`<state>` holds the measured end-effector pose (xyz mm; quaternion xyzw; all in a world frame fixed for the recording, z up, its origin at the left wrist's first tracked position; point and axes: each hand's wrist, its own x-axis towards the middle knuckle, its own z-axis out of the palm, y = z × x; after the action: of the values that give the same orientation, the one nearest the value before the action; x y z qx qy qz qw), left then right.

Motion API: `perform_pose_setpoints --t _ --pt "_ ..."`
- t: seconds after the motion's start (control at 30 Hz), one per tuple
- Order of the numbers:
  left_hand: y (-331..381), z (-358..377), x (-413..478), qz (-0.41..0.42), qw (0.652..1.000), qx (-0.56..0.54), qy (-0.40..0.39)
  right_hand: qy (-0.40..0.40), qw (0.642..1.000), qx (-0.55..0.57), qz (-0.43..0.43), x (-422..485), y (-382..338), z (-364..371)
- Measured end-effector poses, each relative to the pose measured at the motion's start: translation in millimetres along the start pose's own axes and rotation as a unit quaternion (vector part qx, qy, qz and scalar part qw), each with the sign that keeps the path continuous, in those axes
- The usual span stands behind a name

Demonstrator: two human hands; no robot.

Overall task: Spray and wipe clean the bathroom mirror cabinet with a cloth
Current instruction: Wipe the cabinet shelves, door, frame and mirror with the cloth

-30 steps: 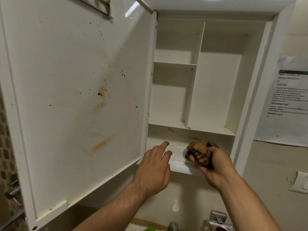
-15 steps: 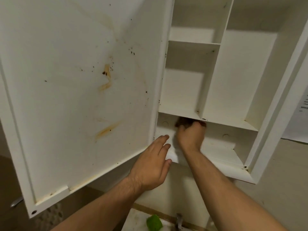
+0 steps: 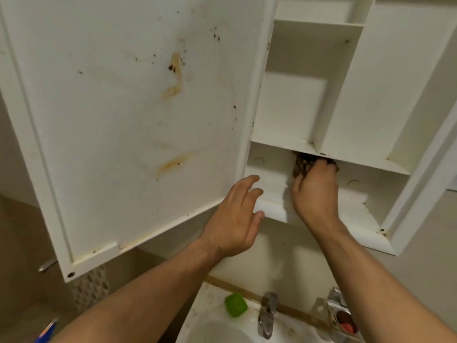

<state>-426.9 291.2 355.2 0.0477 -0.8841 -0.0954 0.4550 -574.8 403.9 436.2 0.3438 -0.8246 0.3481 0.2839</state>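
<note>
Cloth mostly hidden behind right hand, cabinet door top cut off

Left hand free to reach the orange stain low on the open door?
Probably yes: the left hand is empty and open beside the door's bottom edge, nothing lies between it and the lower orange stain, and the right hand with the cloth is off in the cabinet.

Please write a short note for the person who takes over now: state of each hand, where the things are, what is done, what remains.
Right hand: closed on the dark cloth, pressed against the back wall of the cabinet's lowest compartment, just under the shelf.
Left hand: open, empty, at the lower corner of the open door; whether it touches is unclear.
No spray bottle in view.
Done: cannot say how much is already wiped.
Left: orange-brown stains and dark specks remain on the door's inner face; upper shelves appear empty but need checking.
</note>
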Motion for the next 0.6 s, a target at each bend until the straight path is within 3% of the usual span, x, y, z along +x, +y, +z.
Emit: perform_pose_setpoints --t 0.07,0.17,0.33,0.43,0.5,0.6 --pt "2 1 1 0.013 1.000 -0.025 0.005 -0.027 0.998 0.052 -0.029 2 -12 6" --pt "1 -2 7 0.031 0.999 -0.032 0.020 -0.091 0.990 0.015 -0.103 17 -33 17" --pt "-1 -2 16 -0.022 0.997 -0.067 0.045 -0.154 0.966 0.008 -0.208 35 -61 31" --pt "3 5 22 -0.038 0.994 -0.091 0.051 -0.238 0.926 -0.037 -0.291 29 -39 23" --pt "8 11 28 -0.051 0.993 -0.097 0.039 -0.329 0.898 -0.059 -0.287 31 -33 11" --pt "22 19 41 -0.049 0.991 -0.122 0.037 -0.338 0.866 -0.190 -0.317 50 -31 -10"
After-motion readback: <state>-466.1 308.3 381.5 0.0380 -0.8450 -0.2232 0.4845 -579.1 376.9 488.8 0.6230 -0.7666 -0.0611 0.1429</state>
